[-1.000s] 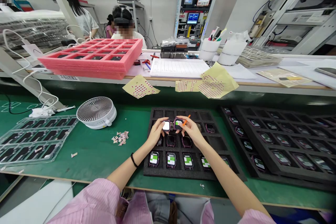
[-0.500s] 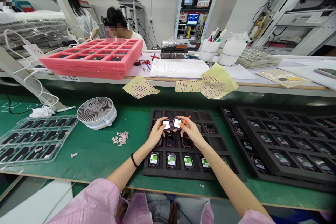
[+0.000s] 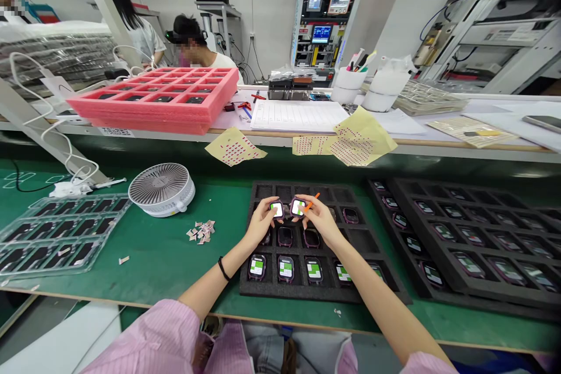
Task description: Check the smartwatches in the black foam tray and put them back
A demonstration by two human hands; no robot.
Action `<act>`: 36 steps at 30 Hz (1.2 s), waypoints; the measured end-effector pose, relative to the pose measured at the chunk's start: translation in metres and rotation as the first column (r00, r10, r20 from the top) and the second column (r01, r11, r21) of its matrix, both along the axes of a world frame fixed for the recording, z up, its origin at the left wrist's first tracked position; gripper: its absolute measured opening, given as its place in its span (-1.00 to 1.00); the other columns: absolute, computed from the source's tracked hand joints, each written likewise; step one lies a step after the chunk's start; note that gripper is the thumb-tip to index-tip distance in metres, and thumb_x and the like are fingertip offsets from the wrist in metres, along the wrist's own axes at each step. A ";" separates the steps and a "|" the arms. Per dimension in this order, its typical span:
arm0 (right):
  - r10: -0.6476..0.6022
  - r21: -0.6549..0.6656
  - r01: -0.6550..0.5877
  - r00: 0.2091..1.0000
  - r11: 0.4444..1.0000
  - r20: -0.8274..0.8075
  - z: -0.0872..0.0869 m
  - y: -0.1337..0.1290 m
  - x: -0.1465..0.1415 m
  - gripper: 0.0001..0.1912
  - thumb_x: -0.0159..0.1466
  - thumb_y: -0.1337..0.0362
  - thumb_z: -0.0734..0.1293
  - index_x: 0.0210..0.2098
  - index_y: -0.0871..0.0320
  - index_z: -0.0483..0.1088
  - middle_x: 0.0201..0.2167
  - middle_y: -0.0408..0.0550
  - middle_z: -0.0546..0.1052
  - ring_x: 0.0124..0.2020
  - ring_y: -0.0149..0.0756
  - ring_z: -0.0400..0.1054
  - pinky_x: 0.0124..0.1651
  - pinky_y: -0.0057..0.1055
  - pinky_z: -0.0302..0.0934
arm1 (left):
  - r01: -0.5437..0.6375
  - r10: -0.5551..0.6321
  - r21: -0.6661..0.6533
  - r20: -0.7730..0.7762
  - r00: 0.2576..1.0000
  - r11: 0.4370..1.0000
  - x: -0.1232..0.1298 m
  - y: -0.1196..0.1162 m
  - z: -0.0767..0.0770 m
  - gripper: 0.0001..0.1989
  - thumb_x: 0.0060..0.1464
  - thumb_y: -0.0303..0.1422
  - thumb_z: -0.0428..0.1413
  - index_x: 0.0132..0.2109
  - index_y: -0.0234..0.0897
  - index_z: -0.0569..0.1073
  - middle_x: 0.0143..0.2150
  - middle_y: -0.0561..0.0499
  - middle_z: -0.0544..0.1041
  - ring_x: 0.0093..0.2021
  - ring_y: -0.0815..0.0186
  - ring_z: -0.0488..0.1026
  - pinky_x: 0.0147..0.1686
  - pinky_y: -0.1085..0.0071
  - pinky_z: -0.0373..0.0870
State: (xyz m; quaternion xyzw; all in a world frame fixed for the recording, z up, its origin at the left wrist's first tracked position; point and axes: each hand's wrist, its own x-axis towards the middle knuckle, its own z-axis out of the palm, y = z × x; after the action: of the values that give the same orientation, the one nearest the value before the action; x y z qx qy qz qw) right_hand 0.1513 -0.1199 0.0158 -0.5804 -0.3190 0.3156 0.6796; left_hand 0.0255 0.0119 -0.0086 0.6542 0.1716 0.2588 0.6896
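The left hand (image 3: 261,219) grips the left watch (image 3: 276,209) and the right hand (image 3: 319,215) grips the right watch (image 3: 298,206), with an orange stick (image 3: 312,201) poking out from the right fingers. Both watches sit side by side between the hands, over the black tray's (image 3: 298,290) far half, long axes hard to judge under the fingers. The tray lies on a green table (image 3: 162,251), a fan (image 3: 161,187) to its left and a shelf (image 3: 279,141) beyond.

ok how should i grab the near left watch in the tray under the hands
Pinch the watch by its left and right edges, probably best from straight above: it lies screen up, set into the tray, whose walls around it would hinder coming from the side.
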 end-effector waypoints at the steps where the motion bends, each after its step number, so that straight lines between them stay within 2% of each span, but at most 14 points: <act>1: -0.009 -0.001 0.009 1.000 1.000 0.001 0.000 0.000 0.000 -0.62 0.08 0.09 0.41 -0.14 0.10 0.42 -0.34 -0.08 0.45 -0.56 -0.36 0.40 -0.66 -0.49 0.17 | 0.004 -0.004 0.003 -0.011 1.000 1.000 -0.001 0.000 0.001 -0.64 0.09 -0.24 0.08 0.01 -0.28 0.35 -0.14 -0.09 0.48 -0.45 0.41 0.47 -0.59 0.55 0.27; 5: -0.040 -0.009 0.040 0.999 0.999 0.000 0.001 -0.001 0.001 -0.67 0.10 0.06 0.39 -0.22 0.12 0.45 -0.48 -0.14 0.43 -0.63 -0.39 0.37 -0.68 -0.50 0.13 | 0.020 -0.020 -0.004 -0.039 0.999 1.000 -0.002 -0.001 0.005 -0.69 0.09 -0.18 0.07 -0.10 -0.29 0.40 -0.29 -0.01 0.51 -0.55 0.44 0.43 -0.64 0.55 0.21; 9: -0.057 -0.026 0.057 0.998 0.998 -0.003 0.001 0.000 0.001 -0.67 0.07 0.06 0.42 -0.26 0.13 0.44 -0.49 -0.15 0.44 -0.67 -0.41 0.35 -0.70 -0.51 0.09 | 0.041 -0.041 -0.008 -0.062 0.997 0.999 -0.002 -0.003 0.007 -0.70 0.08 -0.16 0.08 -0.16 -0.30 0.40 -0.38 0.04 0.47 -0.59 0.46 0.38 -0.65 0.56 0.20; 12: -0.042 -0.018 0.042 0.999 0.999 0.005 0.001 0.000 0.000 -0.65 0.06 0.08 0.43 -0.23 0.13 0.43 -0.46 -0.13 0.47 -0.66 -0.41 0.35 -0.71 -0.52 0.09 | 0.050 -0.048 0.017 -0.060 0.997 0.999 -0.002 -0.004 0.008 -0.69 0.07 -0.18 0.10 -0.13 -0.30 0.38 -0.33 0.02 0.47 -0.56 0.47 0.40 -0.64 0.57 0.20; 16: -0.016 -0.004 0.016 0.999 1.000 0.027 0.001 0.000 -0.001 -0.58 0.03 0.13 0.46 -0.14 0.10 0.39 -0.38 -0.11 0.49 -0.57 -0.38 0.41 -0.69 -0.54 0.12 | 0.072 -0.070 0.048 -0.033 0.997 0.996 -0.001 -0.004 0.005 -0.63 0.05 -0.19 0.13 -0.05 -0.28 0.34 -0.15 -0.06 0.46 -0.46 0.45 0.43 -0.63 0.59 0.20; 22: 0.034 -0.028 -0.033 0.998 0.999 0.043 0.001 -0.001 -0.002 -0.45 -0.04 0.23 0.50 -0.06 0.07 0.34 -0.37 -0.11 0.49 -0.49 -0.33 0.45 -0.70 -0.57 0.13 | 0.034 -0.036 0.069 0.017 0.999 0.997 0.000 -0.004 0.000 -0.52 -0.06 -0.29 0.23 0.01 -0.25 0.30 -0.04 -0.09 0.41 -0.30 0.39 0.46 -0.45 0.54 0.38; 27: -0.015 -0.029 0.016 0.999 0.999 0.042 0.003 -0.001 -0.002 -0.53 -0.01 0.17 0.49 -0.12 0.10 0.37 -0.43 -0.13 0.47 -0.57 -0.40 0.39 -0.71 -0.57 0.10 | 0.028 -0.029 0.061 0.010 1.000 0.998 -0.001 -0.004 0.002 -0.55 -0.05 -0.25 0.22 -0.01 -0.25 0.30 -0.13 -0.04 0.43 -0.38 0.43 0.43 -0.51 0.55 0.37; 31: -0.041 -0.018 0.042 0.999 0.999 0.026 0.004 -0.002 -0.001 -0.58 0.03 0.12 0.46 -0.16 0.14 0.40 -0.45 -0.13 0.46 -0.63 -0.46 0.35 -0.72 -0.58 0.06 | 0.026 -0.026 0.048 -0.009 1.000 0.999 -0.002 -0.005 0.008 -0.62 -0.03 -0.18 0.19 -0.11 -0.27 0.34 -0.28 0.03 0.43 -0.47 0.46 0.36 -0.60 0.58 0.33; 36: -0.002 0.010 0.002 1.000 1.000 0.010 0.004 -0.002 -0.001 -0.60 0.10 0.07 0.40 -0.12 0.14 0.41 -0.40 -0.10 0.45 -0.58 -0.38 0.41 -0.70 -0.55 0.11 | 0.019 -0.019 0.013 -0.063 0.998 1.000 -0.004 -0.007 0.014 -0.66 -0.01 -0.10 0.16 -0.24 -0.28 0.38 -0.41 0.07 0.38 -0.50 0.46 0.32 -0.66 0.61 0.30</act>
State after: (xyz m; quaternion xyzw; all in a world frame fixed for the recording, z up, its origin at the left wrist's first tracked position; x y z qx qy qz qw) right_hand 0.1499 -0.1216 0.0196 -0.5789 -0.3235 0.3102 0.6811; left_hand 0.0216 0.0045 0.0051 0.6684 0.1849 0.2329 0.6818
